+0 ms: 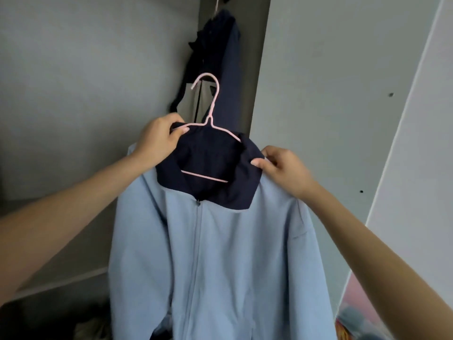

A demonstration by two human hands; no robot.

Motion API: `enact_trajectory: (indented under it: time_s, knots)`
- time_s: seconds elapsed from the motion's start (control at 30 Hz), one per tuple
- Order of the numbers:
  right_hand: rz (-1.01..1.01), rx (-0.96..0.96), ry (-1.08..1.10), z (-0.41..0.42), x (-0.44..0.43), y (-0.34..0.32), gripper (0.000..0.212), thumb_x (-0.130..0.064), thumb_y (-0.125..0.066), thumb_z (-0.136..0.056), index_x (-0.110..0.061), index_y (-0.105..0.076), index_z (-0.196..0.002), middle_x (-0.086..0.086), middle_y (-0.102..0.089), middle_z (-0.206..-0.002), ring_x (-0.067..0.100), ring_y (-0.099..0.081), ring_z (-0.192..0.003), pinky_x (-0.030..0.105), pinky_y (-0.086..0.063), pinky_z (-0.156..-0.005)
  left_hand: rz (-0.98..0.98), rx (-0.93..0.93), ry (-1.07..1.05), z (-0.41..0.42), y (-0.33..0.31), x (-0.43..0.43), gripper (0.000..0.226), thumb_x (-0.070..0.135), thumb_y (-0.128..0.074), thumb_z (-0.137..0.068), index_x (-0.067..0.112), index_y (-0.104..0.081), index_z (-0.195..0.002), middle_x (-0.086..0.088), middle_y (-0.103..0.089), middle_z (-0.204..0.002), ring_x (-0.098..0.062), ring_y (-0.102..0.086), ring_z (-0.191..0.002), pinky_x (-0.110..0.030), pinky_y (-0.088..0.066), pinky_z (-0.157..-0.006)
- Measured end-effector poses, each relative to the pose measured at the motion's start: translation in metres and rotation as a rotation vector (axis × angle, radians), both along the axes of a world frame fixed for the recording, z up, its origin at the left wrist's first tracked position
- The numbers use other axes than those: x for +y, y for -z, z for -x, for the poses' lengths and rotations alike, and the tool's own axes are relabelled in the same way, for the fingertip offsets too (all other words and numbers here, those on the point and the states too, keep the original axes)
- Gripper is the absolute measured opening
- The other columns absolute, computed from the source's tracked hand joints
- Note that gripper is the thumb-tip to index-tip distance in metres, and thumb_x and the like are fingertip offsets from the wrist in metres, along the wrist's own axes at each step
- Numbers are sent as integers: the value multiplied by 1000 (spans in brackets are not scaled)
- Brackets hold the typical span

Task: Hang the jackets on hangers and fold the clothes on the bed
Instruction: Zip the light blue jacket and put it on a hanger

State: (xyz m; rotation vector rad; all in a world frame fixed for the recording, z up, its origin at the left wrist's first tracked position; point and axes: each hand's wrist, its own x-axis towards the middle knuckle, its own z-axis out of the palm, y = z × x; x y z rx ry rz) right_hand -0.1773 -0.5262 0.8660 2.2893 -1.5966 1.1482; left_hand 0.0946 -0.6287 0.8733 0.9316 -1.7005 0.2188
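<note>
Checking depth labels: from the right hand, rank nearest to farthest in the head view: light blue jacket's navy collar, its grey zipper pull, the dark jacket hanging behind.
1. Navy collar, pinched by the right hand.
2. Grey zipper pull, lower left.
3. Dark hanging jacket, behind, upper left.

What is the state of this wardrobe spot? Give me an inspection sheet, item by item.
Surface: grey wardrobe shelf at left; no bed in view.
Job's things: light blue jacket, zipped, on pink hanger, hook free; dark jacket hangs behind.
Clutter: pale bundle in the dark wardrobe bottom; colourful item lower right, unclear.
Hands: left hand pinches collar at hanger's shoulder; right hand pinches collar's other side.
Cables: nothing seen.
Surroundings: grey wardrobe panels, white door at right.
</note>
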Motion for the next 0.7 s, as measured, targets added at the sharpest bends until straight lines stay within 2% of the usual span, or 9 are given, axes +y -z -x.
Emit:
enact_trajectory:
  time_s: [0.13,0.2,0.27,0.33,0.47,0.57,0.7]
  knots:
    - [179,151,116,-33,-21,-24,30,-37,-50,-96,-9,-50,-84,-3,-51,-64,29,-53,-71,36,-38,-58,-17,9,-73,-29,-23,-26,18,27,-60,-91,11,-66,-97,-13,-65,-82,-32,-58,-79,-36,-41,-67]
    - [228,249,182,-52,-40,-39,23,-32,-48,-97,-10,-51,-94,3,-62,-82,33,-58,-84,35,-38,-60,-20,44,-82,-46,-34,-51,17,29,-60,-91,13,-65,-93,-9,-63,-82,-33,-58,-82,-36,-42,-68]
    - [277,307,261,-60,-54,-55,15,-29,-45,-99,-15,-48,-95,6,-65,-96,33,-58,-91,33,-33,-61,-45,55,-56,-50,-45,-75,15,30,-61,-90,15,-65,-90,-2,-58,-78,-32,-58,-83,-33,-40,-66]
    - [353,298,353,-72,-79,-72,15,-31,-43,-99,-18,-50,-97,8,-65,-98,35,-58,-91,33,-31,-62,-41,57,-50,-57,-67,-101,15,31,-61,-90,17,-65,-92,1,-57,-79,-30,-58,-83,-30,-37,-66]
    - [461,258,499,-92,-134,-118,23,-34,-42,-99,-20,-59,-104,12,-67,-100,38,-59,-94,33,-32,-62,5,52,-98,-66,-118,-153,19,34,-59,-91,18,-67,-98,-8,-66,-93,-33,-59,-92,-32,-40,-70]
    - [550,246,580,-103,-168,-163,25,-33,-43,-98,-19,-63,-101,14,-67,-99,38,-59,-95,33,-32,-63,33,46,-86,-69,-162,-188,22,34,-58,-92,17,-66,-102,-11,-67,-104,-35,-59,-100,-38,-44,-80]
    - [645,265,647,-113,-202,-219,27,-33,-44,-97,-19,-67,-101,15,-67,-100,39,-59,-95,32,-34,-63,26,117,55,-75,-212,-224,32,35,-57,-91,14,-58,-115,-10,-61,-120,-32,-55,-114,-44,-44,-95]
